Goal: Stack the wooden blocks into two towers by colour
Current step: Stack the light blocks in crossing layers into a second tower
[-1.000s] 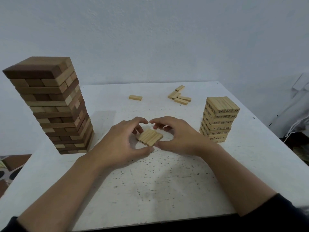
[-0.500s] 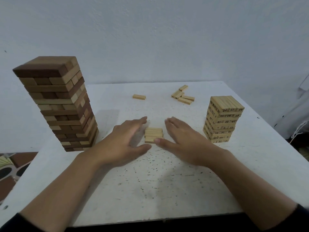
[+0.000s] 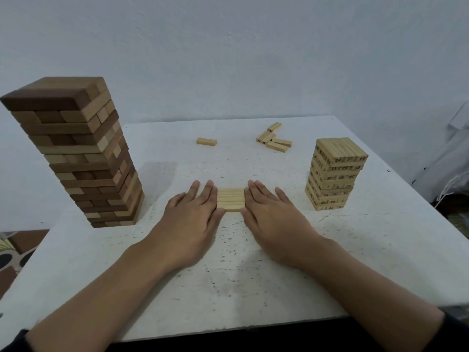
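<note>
A flat row of several pale blocks (image 3: 231, 199) lies side by side in the middle of the white table (image 3: 253, 288). My left hand (image 3: 189, 219) lies flat against the row's left end, fingers straight. My right hand (image 3: 272, 219) presses flat against its right end. A tall tower of brown and tan blocks (image 3: 76, 153) stands at the left. A shorter tower of pale numbered blocks (image 3: 335, 174) stands at the right.
One loose pale block (image 3: 206, 142) lies at the far middle of the table. A small heap of pale blocks (image 3: 274, 140) lies behind the short tower. A wall closes the back; the floor shows past the table's left edge.
Both hands went from curled around the skewed row to flat against its two ends. The row has turned square to me, its blocks pushed flush together.
</note>
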